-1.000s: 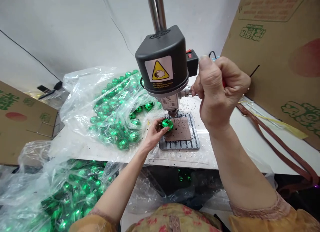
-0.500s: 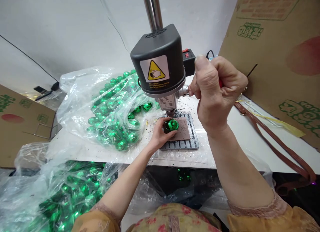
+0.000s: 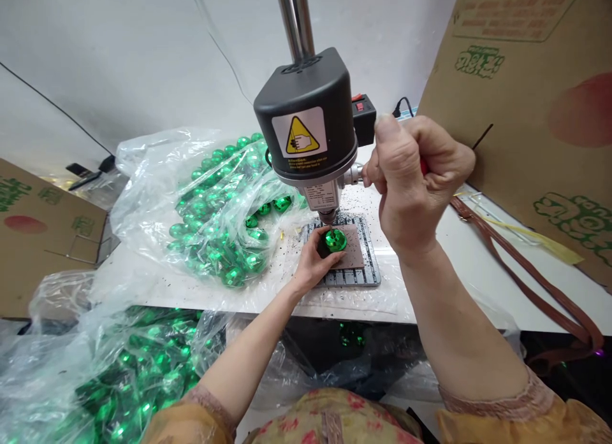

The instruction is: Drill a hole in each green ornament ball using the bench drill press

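A shiny green faceted ball (image 3: 336, 240) sits on a brown board (image 3: 354, 250) over the slotted metal base (image 3: 371, 265) of a small drill press (image 3: 306, 132). My left hand (image 3: 315, 258) grips the ball from its left side, thumb in front and fingers behind. Right above the ball is the drill's chuck (image 3: 327, 216); whether the bit is inside the ball I cannot tell. Up at the right of the press, my right hand (image 3: 414, 176) is closed around the feed handle, mostly hidden by the fingers, with a bit of red showing.
Clear plastic bags of green balls lie on the table (image 3: 157, 291) at left and below its edge. Cardboard boxes (image 3: 526, 125) stand on both sides. A brown strap (image 3: 521, 272) hangs over the table's right part. Dark shavings are scattered around the base.
My left hand and the ball have shifted slightly right on the board. My right hand keeps its hold on the handle, almost unmoved.
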A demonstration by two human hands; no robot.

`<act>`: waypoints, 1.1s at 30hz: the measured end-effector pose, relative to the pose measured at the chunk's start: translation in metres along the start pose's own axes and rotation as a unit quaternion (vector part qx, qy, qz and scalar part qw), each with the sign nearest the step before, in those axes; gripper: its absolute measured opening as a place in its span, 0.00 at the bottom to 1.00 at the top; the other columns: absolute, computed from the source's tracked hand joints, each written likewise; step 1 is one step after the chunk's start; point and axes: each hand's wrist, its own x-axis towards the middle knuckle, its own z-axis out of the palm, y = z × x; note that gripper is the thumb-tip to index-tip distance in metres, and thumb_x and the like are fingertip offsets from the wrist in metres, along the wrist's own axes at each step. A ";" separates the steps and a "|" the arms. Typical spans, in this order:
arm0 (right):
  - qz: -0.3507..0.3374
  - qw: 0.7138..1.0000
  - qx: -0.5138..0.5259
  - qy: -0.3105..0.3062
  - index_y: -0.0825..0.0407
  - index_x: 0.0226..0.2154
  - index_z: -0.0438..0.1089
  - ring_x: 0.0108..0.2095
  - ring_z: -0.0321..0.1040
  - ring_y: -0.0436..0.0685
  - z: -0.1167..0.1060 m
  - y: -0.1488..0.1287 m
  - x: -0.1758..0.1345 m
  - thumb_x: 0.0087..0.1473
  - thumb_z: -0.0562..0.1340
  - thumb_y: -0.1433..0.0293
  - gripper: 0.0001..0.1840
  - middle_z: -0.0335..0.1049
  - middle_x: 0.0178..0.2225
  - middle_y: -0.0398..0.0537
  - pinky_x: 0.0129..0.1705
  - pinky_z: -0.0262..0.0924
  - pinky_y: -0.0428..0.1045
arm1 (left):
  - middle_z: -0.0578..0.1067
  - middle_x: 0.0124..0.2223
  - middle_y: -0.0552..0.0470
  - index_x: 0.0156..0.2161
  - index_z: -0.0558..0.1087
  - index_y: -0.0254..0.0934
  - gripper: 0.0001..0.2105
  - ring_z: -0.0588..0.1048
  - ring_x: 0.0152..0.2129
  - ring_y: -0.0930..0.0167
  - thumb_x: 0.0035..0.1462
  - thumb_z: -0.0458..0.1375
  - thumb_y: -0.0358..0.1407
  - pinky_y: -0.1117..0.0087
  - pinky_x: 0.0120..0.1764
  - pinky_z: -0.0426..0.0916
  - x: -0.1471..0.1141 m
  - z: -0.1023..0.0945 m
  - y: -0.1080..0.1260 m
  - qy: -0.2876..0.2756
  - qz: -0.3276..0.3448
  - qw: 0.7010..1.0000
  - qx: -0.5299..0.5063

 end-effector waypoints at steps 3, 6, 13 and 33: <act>-0.014 1.000 -0.001 0.008 0.51 0.17 0.48 0.16 0.48 0.43 -0.003 0.003 -0.007 0.60 0.62 0.71 0.26 0.43 0.15 0.36 0.21 0.43 0.49 | 0.76 0.53 0.44 0.56 0.68 0.39 0.30 0.76 0.50 0.59 0.51 0.72 0.44 0.55 0.55 0.70 0.000 0.000 0.000 -0.004 -0.003 1.000 -0.009; -0.027 1.000 -0.011 0.006 0.51 0.17 0.48 0.17 0.49 0.44 -0.005 0.006 -0.013 0.61 0.61 0.69 0.26 0.45 0.15 0.37 0.22 0.44 0.50 | 0.76 0.53 0.44 0.56 0.68 0.39 0.30 0.76 0.50 0.59 0.51 0.72 0.44 0.55 0.55 0.70 0.000 0.000 -0.001 -0.009 0.002 1.000 -0.012; -0.050 0.999 -0.003 0.019 0.51 0.18 0.44 0.17 0.44 0.44 -0.006 0.014 -0.022 0.61 0.60 0.66 0.28 0.42 0.16 0.38 0.22 0.45 0.50 | 0.75 0.54 0.43 0.56 0.68 0.38 0.29 0.75 0.52 0.58 0.52 0.71 0.43 0.55 0.57 0.69 -0.001 0.000 0.003 -0.006 0.010 1.000 -0.009; -0.124 0.992 0.013 0.029 0.52 0.18 0.39 0.15 0.39 0.44 -0.010 0.028 -0.034 0.58 0.60 0.72 0.29 0.39 0.15 0.37 0.19 0.44 0.51 | 0.76 0.52 0.45 0.55 0.69 0.39 0.28 0.75 0.51 0.59 0.52 0.71 0.45 0.57 0.54 0.70 -0.002 0.000 0.001 0.003 0.033 0.999 -0.005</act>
